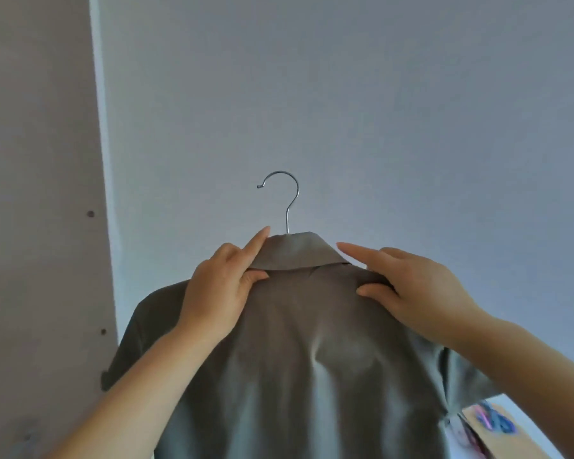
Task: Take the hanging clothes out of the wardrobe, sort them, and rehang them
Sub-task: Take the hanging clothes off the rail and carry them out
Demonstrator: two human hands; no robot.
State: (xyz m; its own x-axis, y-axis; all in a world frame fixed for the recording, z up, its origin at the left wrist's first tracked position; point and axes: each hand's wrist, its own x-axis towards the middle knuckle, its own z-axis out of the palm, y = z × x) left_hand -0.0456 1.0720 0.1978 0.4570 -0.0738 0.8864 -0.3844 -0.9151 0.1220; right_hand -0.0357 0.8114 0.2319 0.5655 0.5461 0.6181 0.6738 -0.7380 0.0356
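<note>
A grey-brown collared shirt (pixel 299 352) hangs on a hanger whose metal hook (pixel 287 197) sticks up free in front of a pale wall. My left hand (pixel 219 293) pinches the left side of the collar between thumb and forefinger. My right hand (pixel 411 289) pinches the fabric at the right shoulder, its forefinger stretched along the collar edge. The hanger's body is hidden under the shirt. No rail is in view.
A beige panel (pixel 37 193) with small holes, perhaps the wardrobe side, stands at the left. At the lower right corner lies a light-coloured surface (pixel 524 445) with a blue and pink object (pixel 496 422) on it.
</note>
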